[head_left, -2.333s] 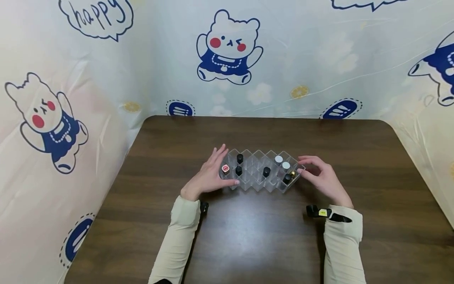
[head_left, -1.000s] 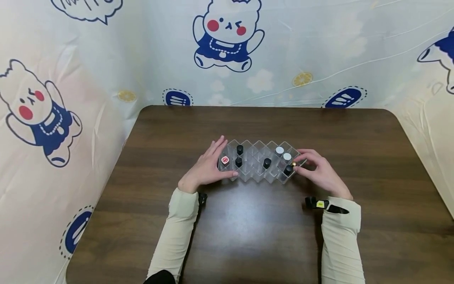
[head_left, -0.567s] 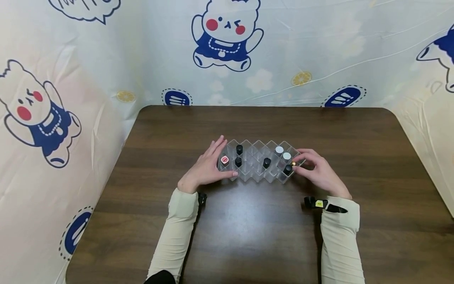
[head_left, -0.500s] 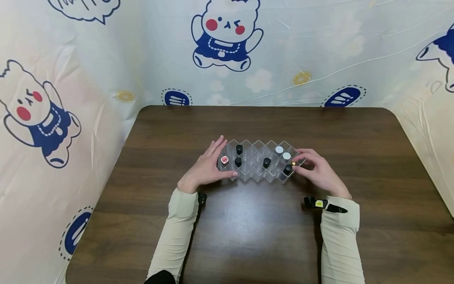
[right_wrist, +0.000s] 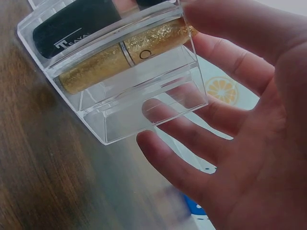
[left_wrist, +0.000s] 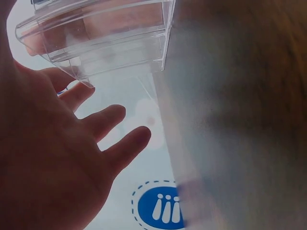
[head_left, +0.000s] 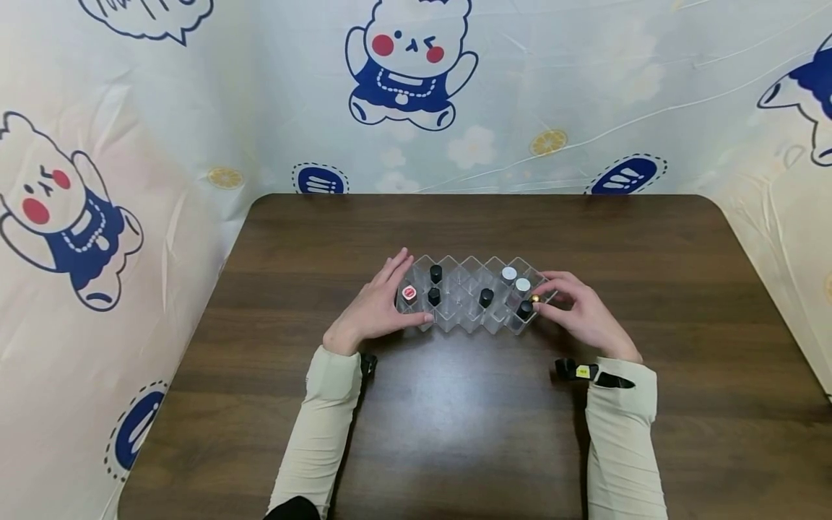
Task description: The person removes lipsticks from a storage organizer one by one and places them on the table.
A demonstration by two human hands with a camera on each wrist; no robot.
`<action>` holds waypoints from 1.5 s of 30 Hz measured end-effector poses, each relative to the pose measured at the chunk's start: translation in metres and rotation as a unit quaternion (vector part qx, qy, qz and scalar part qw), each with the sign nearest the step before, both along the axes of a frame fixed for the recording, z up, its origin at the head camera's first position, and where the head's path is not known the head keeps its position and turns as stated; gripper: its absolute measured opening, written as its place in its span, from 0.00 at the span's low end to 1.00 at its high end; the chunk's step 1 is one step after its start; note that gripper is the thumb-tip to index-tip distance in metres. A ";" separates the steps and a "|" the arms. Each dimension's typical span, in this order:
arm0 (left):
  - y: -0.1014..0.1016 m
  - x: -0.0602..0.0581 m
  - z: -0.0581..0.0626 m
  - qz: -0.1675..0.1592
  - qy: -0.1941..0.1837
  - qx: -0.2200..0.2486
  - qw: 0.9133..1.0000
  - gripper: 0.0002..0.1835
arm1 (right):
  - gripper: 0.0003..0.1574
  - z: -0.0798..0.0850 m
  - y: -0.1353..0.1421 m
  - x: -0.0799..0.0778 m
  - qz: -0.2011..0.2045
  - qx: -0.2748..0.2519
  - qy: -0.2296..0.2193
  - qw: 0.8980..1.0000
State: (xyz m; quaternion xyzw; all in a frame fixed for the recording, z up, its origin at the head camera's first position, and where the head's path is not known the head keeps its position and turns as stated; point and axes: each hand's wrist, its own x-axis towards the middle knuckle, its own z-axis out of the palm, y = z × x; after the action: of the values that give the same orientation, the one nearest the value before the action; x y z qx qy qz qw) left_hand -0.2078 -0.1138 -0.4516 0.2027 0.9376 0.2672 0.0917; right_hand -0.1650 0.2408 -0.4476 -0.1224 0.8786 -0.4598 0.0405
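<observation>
A clear lipstick organizer [head_left: 463, 318] with diamond-shaped compartments stands on the brown table. My left hand [head_left: 370, 314] spans its left end, thumb along the front and fingers toward the back. In the left wrist view several fingers [left_wrist: 112, 153] extend beside its clear wall. At the right end, my right hand [head_left: 581, 318] pinches the top of a gold glitter tube [right_wrist: 96, 67] with thumb and forefinger; the tube sits inside a compartment. The other fingers are loosely spread beside the organizer. A black tube [right_wrist: 76, 28] with pale lettering sits alongside the gold one.
Other compartments hold black-capped tubes [head_left: 486, 297], white-topped tubes [head_left: 509, 274] and a tube with a red-and-white top [head_left: 409, 294]. The table [head_left: 455, 433] has rounded far corners. A printed curtain [head_left: 520, 94] hangs behind it and along both sides.
Since the earliest frame, my right thumb and forefinger have moved inward from the organizer's right edge onto the gold tube. The left hand has kept its place. The head view has tilted slightly.
</observation>
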 end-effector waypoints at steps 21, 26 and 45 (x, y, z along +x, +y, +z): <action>0.000 0.001 0.001 0.001 -0.012 -0.001 1.000 0.56 | 0.10 0.015 -0.008 0.006 -0.011 0.005 0.045 0.999; 0.000 0.000 0.000 -0.002 -0.010 -0.001 1.000 0.57 | 0.10 0.020 -0.009 0.008 -0.024 0.011 0.076 0.997; 0.000 -0.001 0.000 -0.002 -0.015 0.000 1.000 0.56 | 0.12 0.016 -0.003 0.008 -0.059 0.006 0.066 0.996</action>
State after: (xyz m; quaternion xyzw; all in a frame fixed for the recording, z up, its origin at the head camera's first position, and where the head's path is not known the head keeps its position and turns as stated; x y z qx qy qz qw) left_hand -0.2091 -0.1137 -0.4521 0.2003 0.9358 0.2699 0.1061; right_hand -0.1574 0.2381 -0.4317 -0.1003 0.8880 -0.4467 -0.0435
